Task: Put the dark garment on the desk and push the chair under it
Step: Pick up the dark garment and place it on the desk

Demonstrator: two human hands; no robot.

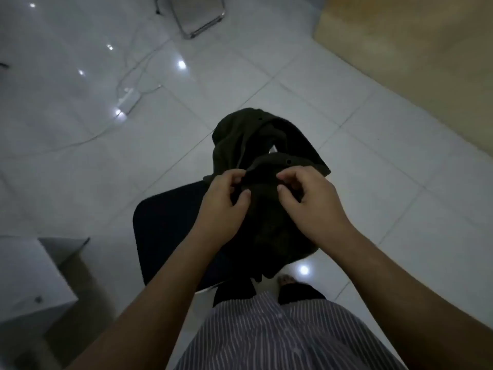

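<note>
Both hands met over the dark garment (pixel 256 150), close together. The left hand (pixel 221 204) had its fingers curled and its thumb pressed toward them, pinching a fold of the cloth; the right hand (pixel 306 198) did the same just beside it, fingertips and thumb closed on the fabric's upper edge. The garment was bunched and draped over the back of a dark chair (pixel 165 225), part of it rising in a hump beyond the hands and part hanging down toward the person's feet. The chair's seat lay to the left of the hanging cloth, below the left forearm. A striped shirt (pixel 280 335) filled the bottom of the view. Glossy white floor tiles (pixel 373 161) spread all around, with a white cable (pixel 133 84) trailing across them at upper left. A pale wooden surface (pixel 416 49), possibly the desk, stood at upper right, well apart from the garment. A light cabinet corner (pixel 32 268) sat at lower left.
</note>
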